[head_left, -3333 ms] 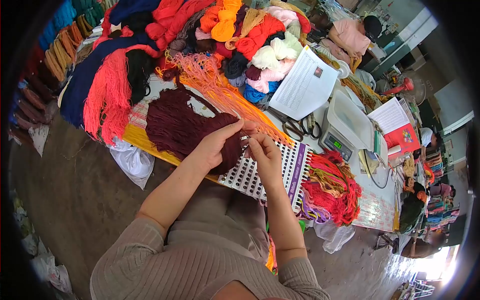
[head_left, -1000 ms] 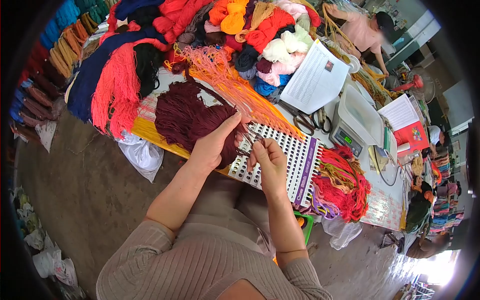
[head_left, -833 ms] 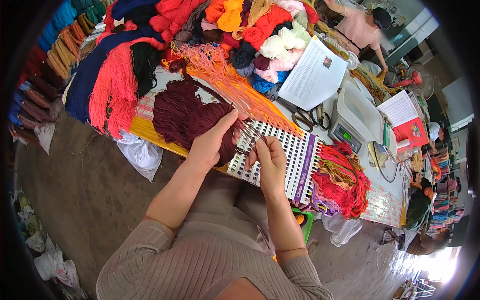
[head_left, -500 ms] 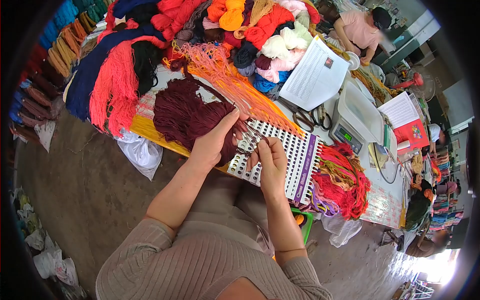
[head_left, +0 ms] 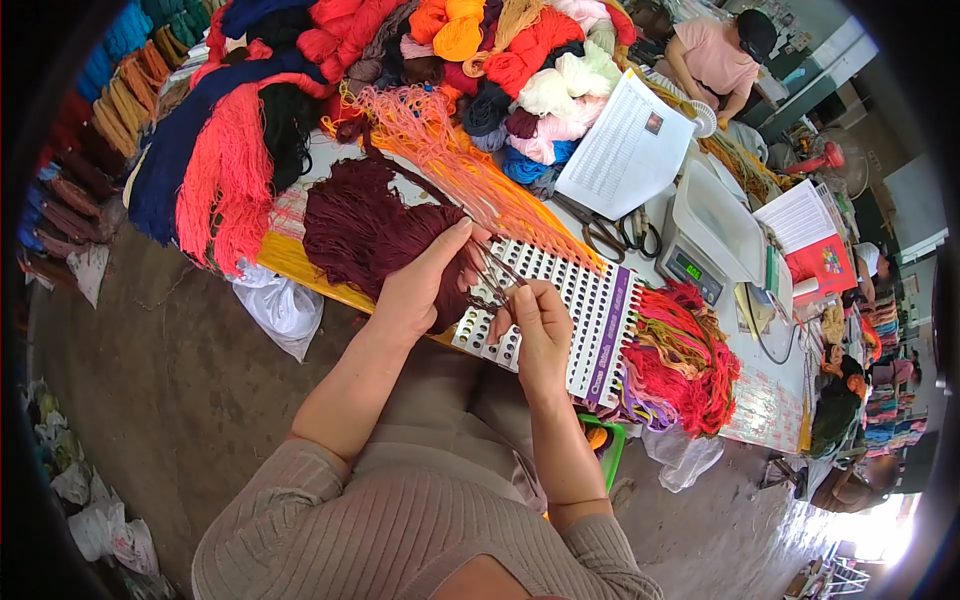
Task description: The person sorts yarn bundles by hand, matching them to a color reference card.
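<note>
A thick bundle of dark maroon thread (head_left: 360,230) is held in my left hand (head_left: 425,280), its loose mass spilling out to the left. My right hand (head_left: 543,325) pinches maroon strands that stretch across from the bundle, with thumb and fingertips closed on them. Beneath both hands lies a white punched thread card (head_left: 583,300) with rows of round holes and a purple strip lettered "Cross Stitch". Orange and pink threads (head_left: 500,205) hang from the card's far edge. Red, green and purple threads (head_left: 685,355) fan out along its right edge.
Piles of coloured skeins (head_left: 520,60) fill the back of the table. Scissors (head_left: 640,232), a printed sheet (head_left: 628,150) and a digital scale (head_left: 690,268) with a clear tray stand at the right. Another person (head_left: 715,60) sits beyond. A green basket (head_left: 612,452) is below the table edge.
My right hand has shifted very slightly, and the maroon strands between the hands lie a little differently. The left hand keeps its hold on the bundle.
</note>
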The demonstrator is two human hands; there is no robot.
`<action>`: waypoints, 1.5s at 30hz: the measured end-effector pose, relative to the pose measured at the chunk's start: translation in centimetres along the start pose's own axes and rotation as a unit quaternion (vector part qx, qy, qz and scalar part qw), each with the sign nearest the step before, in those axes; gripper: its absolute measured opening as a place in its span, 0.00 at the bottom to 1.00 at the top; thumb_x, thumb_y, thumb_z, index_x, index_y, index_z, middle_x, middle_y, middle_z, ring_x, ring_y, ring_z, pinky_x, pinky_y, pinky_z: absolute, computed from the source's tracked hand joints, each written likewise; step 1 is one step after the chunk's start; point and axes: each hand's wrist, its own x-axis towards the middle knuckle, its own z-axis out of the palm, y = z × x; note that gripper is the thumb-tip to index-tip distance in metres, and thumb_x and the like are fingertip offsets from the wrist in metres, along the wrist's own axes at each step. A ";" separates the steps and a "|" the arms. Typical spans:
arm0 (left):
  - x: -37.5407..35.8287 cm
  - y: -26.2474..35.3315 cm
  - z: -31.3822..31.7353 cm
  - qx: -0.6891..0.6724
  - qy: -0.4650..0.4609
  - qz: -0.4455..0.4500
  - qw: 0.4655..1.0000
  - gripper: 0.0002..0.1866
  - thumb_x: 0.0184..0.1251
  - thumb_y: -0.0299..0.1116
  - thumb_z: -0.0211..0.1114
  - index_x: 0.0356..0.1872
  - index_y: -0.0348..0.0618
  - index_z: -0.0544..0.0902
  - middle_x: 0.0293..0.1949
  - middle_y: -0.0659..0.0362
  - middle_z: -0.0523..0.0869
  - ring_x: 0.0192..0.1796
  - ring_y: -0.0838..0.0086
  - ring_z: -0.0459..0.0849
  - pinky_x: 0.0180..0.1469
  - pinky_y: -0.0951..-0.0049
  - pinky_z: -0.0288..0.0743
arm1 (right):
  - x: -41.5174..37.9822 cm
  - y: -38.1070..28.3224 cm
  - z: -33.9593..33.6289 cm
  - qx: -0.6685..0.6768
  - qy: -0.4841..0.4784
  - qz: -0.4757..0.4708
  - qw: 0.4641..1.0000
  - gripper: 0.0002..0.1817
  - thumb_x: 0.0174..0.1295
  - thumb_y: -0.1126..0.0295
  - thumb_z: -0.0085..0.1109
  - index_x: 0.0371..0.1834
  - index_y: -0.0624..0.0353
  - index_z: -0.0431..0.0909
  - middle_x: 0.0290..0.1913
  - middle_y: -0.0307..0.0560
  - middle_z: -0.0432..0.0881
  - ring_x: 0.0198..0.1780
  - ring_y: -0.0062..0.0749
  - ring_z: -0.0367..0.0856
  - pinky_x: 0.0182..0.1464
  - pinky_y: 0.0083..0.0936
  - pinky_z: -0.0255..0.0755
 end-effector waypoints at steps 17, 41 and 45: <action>-0.3 0.4 0.2 -0.001 -0.007 0.021 1.000 0.13 0.68 0.37 0.54 0.36 0.37 0.80 0.23 0.63 0.79 0.24 0.83 0.75 0.27 0.85 0.67 | -0.3 -0.1 -0.2 0.026 0.013 -0.001 1.000 0.12 0.72 0.66 0.37 0.45 0.63 0.65 0.20 0.43 0.70 0.20 0.27 0.71 0.25 0.22 0.70; -0.1 0.7 -0.6 0.110 -0.070 -0.049 0.990 0.19 0.70 0.47 0.51 0.35 0.42 0.80 0.24 0.64 0.78 0.28 0.83 0.74 0.30 0.84 0.64 | -1.0 -1.3 -0.5 0.120 -0.171 0.097 0.973 0.12 0.64 0.67 0.53 0.33 0.67 0.75 0.22 0.43 0.75 0.20 0.24 0.73 0.25 0.18 0.66; 0.3 1.0 -1.7 -0.097 -0.188 -0.098 0.972 0.22 0.71 0.47 0.48 0.36 0.36 0.79 0.26 0.58 0.82 0.31 0.74 0.79 0.35 0.76 0.71 | 0.9 -0.7 -2.3 0.348 0.054 0.006 0.936 0.11 0.68 0.65 0.47 0.33 0.61 0.73 0.28 0.39 0.73 0.24 0.20 0.67 0.29 0.17 0.61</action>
